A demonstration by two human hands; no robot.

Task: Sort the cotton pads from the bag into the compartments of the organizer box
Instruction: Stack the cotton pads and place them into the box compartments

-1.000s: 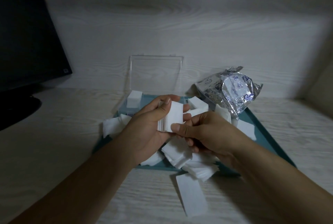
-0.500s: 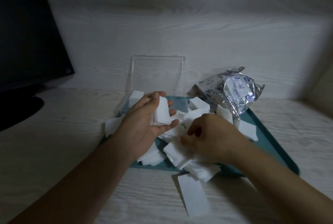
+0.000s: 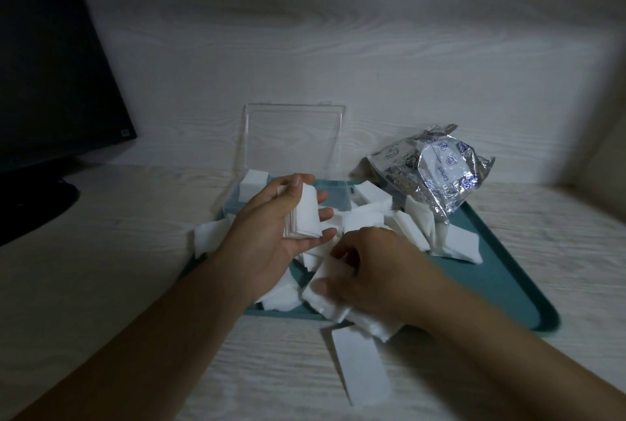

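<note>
White cotton pads (image 3: pixel 411 229), thin, flat and rectangular with soft edges, lie scattered in a loose, overlapping heap across a teal tray (image 3: pixel 501 288) on the pale wood-grain counter (image 3: pixel 111 251). 1 pad (image 3: pixel 360 364) lies alone on the counter, just in front of the tray's near edge. The left hand (image 3: pixel 271 234), palm turned inward, holds a neat stack of pads (image 3: pixel 305 214) on edge above the heap: thumb at the top, fingers curled round the far side, so the grip is closed on the stack. The right hand (image 3: pixel 372 275), back uppermost, rests on the heap at the tray's near edge, its thumb and fingers pinched on loose pads (image 3: pixel 327 276); how many it has hold of cannot be told, as the hand is blurred.

Behind the left hand stands the organizer box (image 3: pixel 250 199), clear plastic, at the far left of the tray, its transparent lid (image 3: pixel 293 139) raised upright against the back wall. A block of white pads (image 3: pixel 252 182) sits in its far left compartment; the hand hides most of the other compartments. At the far right of the tray lies the bag (image 3: pixel 433 175), crumpled silvery foil with blue printing, touching pads at its base. A dark monitor (image 3: pixel 50 65) stands on the counter at the far left, well apart from the tray.
</note>
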